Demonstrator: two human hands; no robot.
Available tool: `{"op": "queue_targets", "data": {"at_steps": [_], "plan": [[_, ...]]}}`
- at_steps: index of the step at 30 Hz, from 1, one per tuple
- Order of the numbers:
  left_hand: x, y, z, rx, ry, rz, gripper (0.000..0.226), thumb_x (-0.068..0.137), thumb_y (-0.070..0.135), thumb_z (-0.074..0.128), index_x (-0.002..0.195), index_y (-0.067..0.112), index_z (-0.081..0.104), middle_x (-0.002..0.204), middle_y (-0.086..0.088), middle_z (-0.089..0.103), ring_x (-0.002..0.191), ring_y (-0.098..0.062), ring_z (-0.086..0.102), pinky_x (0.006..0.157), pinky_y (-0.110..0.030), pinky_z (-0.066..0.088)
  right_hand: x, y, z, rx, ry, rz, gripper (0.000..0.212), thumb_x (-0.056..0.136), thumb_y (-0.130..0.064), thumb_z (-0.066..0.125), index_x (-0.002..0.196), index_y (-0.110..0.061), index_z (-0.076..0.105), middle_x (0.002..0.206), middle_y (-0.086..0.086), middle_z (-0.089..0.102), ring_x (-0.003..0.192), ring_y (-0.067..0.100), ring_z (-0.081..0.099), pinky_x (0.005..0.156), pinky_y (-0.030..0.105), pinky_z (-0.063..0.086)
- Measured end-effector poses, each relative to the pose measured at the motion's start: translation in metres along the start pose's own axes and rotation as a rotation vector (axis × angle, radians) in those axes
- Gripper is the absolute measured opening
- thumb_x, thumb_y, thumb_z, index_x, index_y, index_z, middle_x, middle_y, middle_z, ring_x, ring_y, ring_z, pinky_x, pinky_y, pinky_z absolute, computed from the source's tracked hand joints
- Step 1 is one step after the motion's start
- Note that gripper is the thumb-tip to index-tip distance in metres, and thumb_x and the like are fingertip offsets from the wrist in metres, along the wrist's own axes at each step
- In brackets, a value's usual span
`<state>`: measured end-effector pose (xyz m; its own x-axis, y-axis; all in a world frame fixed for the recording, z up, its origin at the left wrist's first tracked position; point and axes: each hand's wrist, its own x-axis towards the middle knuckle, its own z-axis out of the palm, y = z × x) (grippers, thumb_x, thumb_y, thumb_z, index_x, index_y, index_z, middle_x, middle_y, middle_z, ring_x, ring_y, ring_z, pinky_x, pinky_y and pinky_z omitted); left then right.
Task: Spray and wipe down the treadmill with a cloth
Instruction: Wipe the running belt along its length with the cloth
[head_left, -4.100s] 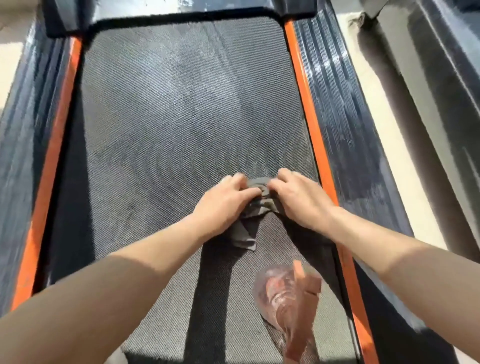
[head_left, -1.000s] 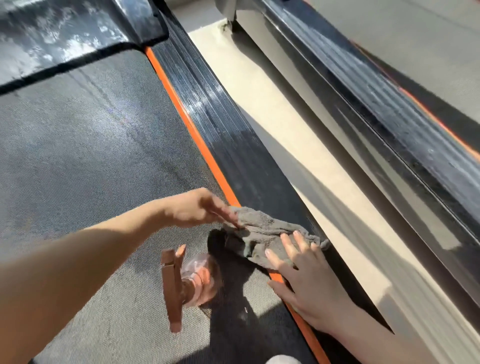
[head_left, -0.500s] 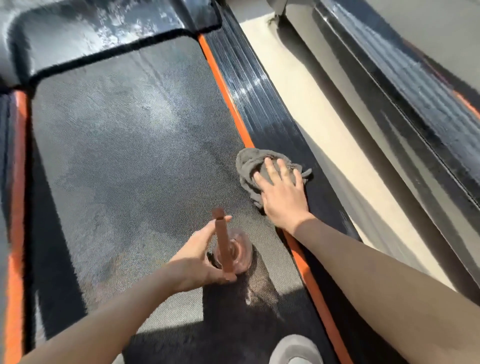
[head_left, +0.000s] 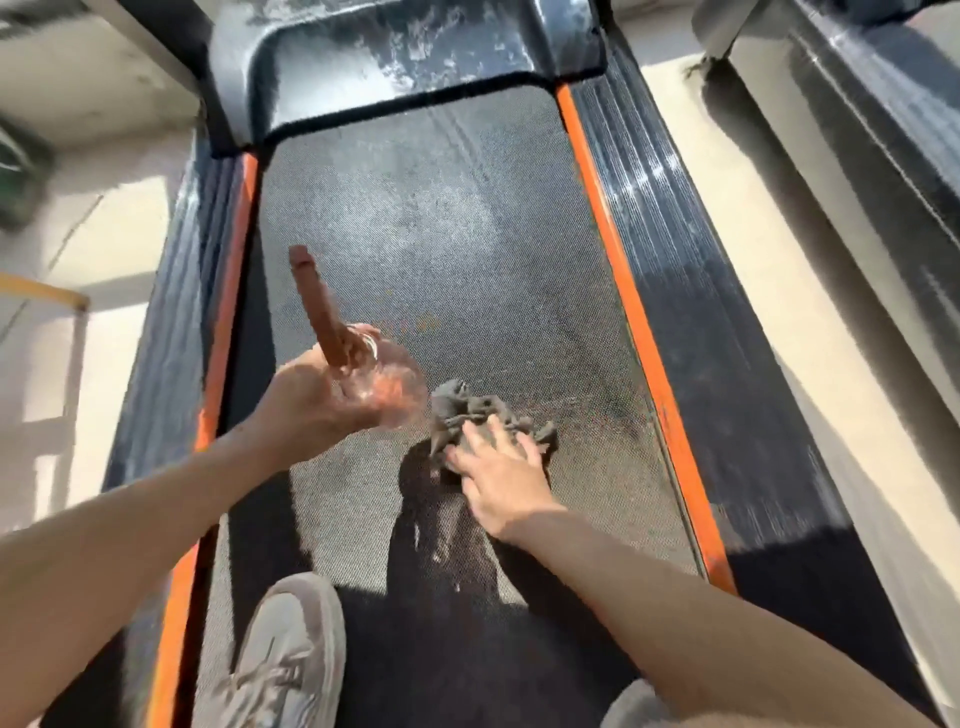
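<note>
Floor (head_left: 119, 249) of pale tile fills the left, crossed near the edge by a yellow bar (head_left: 47, 293). Beside it runs the treadmill (head_left: 447, 171), seen from above: a dark left rail (head_left: 171, 312) with an orange strip (head_left: 231, 260) along its inner side. The left hand (head_left: 311, 400) is raised over the left part of the belt (head_left: 519, 322), its fingers curled round a clear, pink-tinted bottle (head_left: 387, 387). The bottle's brown sprayer (head_left: 317, 306) points far and slightly left. A grey shoe (head_left: 285, 649) stands on the near end of the belt, below that hand. At the far end sits a glossy black cover (head_left: 405, 57), streaked with pale smears. Just right of the bottle, a crumpled grey cloth (head_left: 465, 408) lies on the belt at mid-width. The right hand (head_left: 501, 475) rests flat on the cloth's near right part, fingers straight and spread, gripping nothing. Its shadow falls dark on the belt toward the near edge. Further right come a second orange strip (head_left: 631, 312) and the ribbed right rail (head_left: 701, 322), then a band of pale floor and the dark frame (head_left: 883, 130) of another machine.
</note>
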<state>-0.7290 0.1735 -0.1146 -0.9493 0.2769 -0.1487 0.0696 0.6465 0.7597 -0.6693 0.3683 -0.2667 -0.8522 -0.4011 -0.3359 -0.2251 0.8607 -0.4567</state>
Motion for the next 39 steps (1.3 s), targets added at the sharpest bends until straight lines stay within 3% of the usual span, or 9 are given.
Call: {"op": "queue_targets", "data": {"at_steps": [5,11,13,18,25,30,34,36,39], "plan": [[-0.019,-0.011,-0.04,0.204,0.051,-0.147,0.049,0.057,0.041,0.078,0.101,0.053,0.059,0.11,0.021,0.062,0.105,-0.011,0.061,0.095,-0.035,0.047,0.012,-0.06,0.023,-0.157,-0.13,-0.168,0.053,0.1,-0.05,0.033,0.151,-0.037,0.03,0.167,0.0,0.003,0.152,0.027,-0.009,0.116,0.054,-0.009],[-0.063,-0.038,-0.057,0.181,0.117,-0.232,0.059,0.062,0.021,0.091,0.111,0.023,0.058,0.102,0.011,0.066,0.095,0.004,0.061,0.08,-0.007,0.042,0.058,0.038,-0.038,-0.224,0.014,0.292,0.063,0.098,-0.062,0.026,0.151,-0.029,0.031,0.167,0.004,-0.004,0.152,0.033,-0.008,0.117,0.06,0.0],[-0.081,-0.047,-0.064,0.051,0.175,-0.257,0.062,0.06,0.018,0.088,0.113,0.012,0.057,0.105,0.0,0.067,0.101,-0.01,0.064,0.091,-0.026,0.05,0.085,0.033,-0.051,-0.169,0.021,0.353,0.059,0.099,-0.059,0.028,0.148,-0.029,0.038,0.167,0.004,-0.001,0.151,0.037,-0.006,0.116,0.064,0.001],[-0.087,-0.053,-0.075,0.049,0.121,-0.37,0.053,0.064,0.017,0.082,0.111,0.014,0.057,0.102,-0.002,0.065,0.102,-0.029,0.062,0.095,-0.037,0.048,0.069,-0.065,0.006,-0.204,-0.088,0.01,0.047,0.102,-0.05,0.028,0.144,-0.033,0.038,0.167,0.0,0.004,0.152,0.033,-0.01,0.115,0.063,-0.003],[-0.058,-0.087,-0.101,0.135,0.005,-0.332,0.035,0.096,0.01,0.058,0.13,0.011,0.052,0.098,0.006,0.06,0.072,0.011,0.06,0.066,-0.006,0.044,0.062,-0.121,0.042,-0.334,-0.153,-0.36,0.057,0.101,-0.05,0.029,0.155,-0.035,0.02,0.167,-0.004,-0.003,0.152,0.024,-0.013,0.118,0.056,-0.009],[-0.06,-0.105,-0.093,0.034,0.076,-0.207,0.047,0.08,-0.015,0.066,0.085,0.029,0.048,0.073,0.017,0.059,0.067,0.016,0.055,0.061,-0.001,0.04,0.113,-0.015,-0.032,-0.343,-0.014,0.216,0.07,0.096,-0.068,0.021,0.157,-0.034,0.012,0.166,-0.001,-0.014,0.152,0.03,-0.013,0.117,0.061,0.0],[-0.073,-0.135,-0.098,0.027,0.131,-0.15,0.037,0.07,-0.023,0.068,0.088,0.005,0.053,0.099,-0.003,0.058,0.085,0.0,0.057,0.073,-0.005,0.041,0.131,0.003,-0.053,-0.268,-0.016,0.459,0.068,0.096,-0.067,0.022,0.156,-0.034,0.017,0.165,0.005,-0.015,0.15,0.036,-0.016,0.116,0.067,0.002],[-0.077,-0.151,-0.101,0.034,0.148,-0.211,0.039,0.073,-0.01,0.076,0.095,0.014,0.055,0.115,0.004,0.057,0.099,-0.012,0.057,0.085,-0.015,0.043,0.132,-0.038,-0.029,-0.254,-0.031,0.362,0.064,0.098,-0.063,0.023,0.155,-0.036,0.018,0.166,0.006,-0.013,0.148,0.038,-0.021,0.114,0.069,-0.003],[-0.082,-0.172,-0.097,0.006,0.134,-0.282,0.042,0.075,0.006,0.08,0.104,0.023,0.054,0.108,0.024,0.055,0.099,0.008,0.055,0.083,-0.02,0.042,0.111,-0.119,0.027,-0.307,-0.094,0.006,0.058,0.098,-0.06,0.026,0.153,-0.041,0.02,0.165,0.004,-0.016,0.145,0.037,-0.029,0.109,0.068,-0.015]]}}
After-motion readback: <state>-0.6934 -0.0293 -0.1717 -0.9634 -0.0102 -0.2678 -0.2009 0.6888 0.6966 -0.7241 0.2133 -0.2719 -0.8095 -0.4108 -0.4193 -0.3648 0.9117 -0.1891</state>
